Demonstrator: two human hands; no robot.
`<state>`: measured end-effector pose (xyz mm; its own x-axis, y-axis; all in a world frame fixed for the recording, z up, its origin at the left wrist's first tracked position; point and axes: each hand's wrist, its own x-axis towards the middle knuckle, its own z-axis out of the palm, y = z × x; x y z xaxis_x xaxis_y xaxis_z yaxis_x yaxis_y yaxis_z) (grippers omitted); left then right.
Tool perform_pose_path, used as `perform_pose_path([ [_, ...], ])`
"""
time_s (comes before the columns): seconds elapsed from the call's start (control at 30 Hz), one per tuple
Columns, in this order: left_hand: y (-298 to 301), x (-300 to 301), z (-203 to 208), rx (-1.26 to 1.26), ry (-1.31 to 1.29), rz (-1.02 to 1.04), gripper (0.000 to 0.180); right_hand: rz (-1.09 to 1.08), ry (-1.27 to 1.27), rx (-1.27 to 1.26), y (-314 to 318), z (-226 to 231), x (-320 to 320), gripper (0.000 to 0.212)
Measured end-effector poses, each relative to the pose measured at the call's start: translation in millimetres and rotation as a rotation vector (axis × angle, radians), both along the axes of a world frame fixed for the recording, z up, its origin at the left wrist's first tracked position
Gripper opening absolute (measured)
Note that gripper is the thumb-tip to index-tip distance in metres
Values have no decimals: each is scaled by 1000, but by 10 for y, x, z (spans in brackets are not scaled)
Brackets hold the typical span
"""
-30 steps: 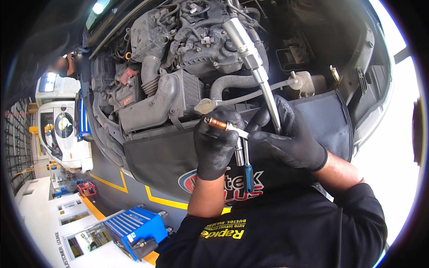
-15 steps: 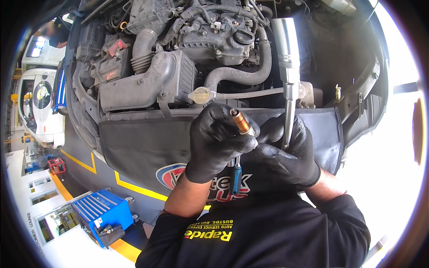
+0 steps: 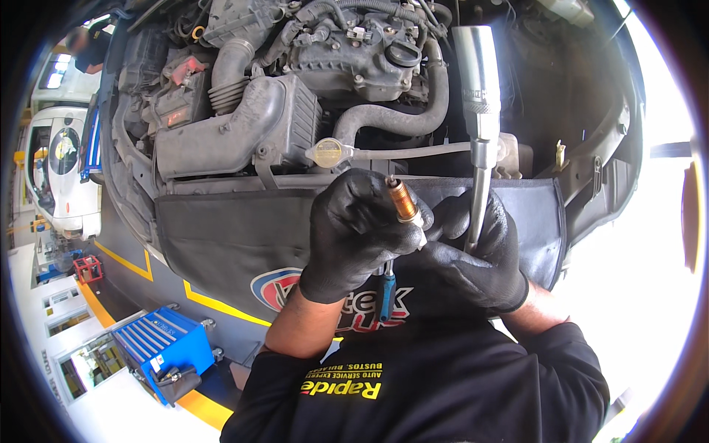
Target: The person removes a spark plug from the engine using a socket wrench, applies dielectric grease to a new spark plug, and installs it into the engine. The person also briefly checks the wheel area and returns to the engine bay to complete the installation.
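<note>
Both of my hands wear black gloves and are raised in front of the engine bay. My left hand (image 3: pixel 341 240) is closed around a spark plug (image 3: pixel 403 201), its coppery threaded end pointing up and its white part toward my right fingers. My right hand (image 3: pixel 484 255) grips the bar of a long chrome socket (image 3: pixel 478 70), which stands upright. Right fingertips are close to the plug's lower end; whether they touch it I cannot tell. Below my left hand hangs a teal-handled tool (image 3: pixel 388 295) with a chrome shaft; what holds it is hidden.
Beyond my hands lies the open engine bay, with an engine cover (image 3: pixel 354 63), an air box (image 3: pixel 229 133) and a radiator cap (image 3: pixel 329 153). A black fender cover (image 3: pixel 214 229) drapes the car's front edge. At left stand a blue tool cart (image 3: pixel 166 343), a white car (image 3: pixel 65 166) and another person (image 3: pixel 90 52).
My left hand and the spark plug have tilted very slightly, with more of the white part showing. My view has shifted a little; the grips are the same.
</note>
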<state>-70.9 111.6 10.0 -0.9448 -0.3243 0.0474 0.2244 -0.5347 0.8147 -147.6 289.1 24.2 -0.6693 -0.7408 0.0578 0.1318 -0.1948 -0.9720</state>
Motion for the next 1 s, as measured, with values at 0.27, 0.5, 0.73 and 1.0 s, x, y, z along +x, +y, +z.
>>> perform_pose_path([
  [0.27, -17, -3, -60, 28, 11, -47, 51, 22, -25, 13, 35, 53, -14, 30],
  [0.5, -44, -19, -22, 9, -21, -124, 49, -30, 27, -5, 38, 31, -24, 28],
  [0.73, -45, -27, -43, -6, 34, -121, 38, -85, 106, -28, 26, -30, -41, 29],
  [1.0, -36, -9, -40, 16, 0, -113, 45, -115, 83, -15, 19, -42, -32, 30],
])
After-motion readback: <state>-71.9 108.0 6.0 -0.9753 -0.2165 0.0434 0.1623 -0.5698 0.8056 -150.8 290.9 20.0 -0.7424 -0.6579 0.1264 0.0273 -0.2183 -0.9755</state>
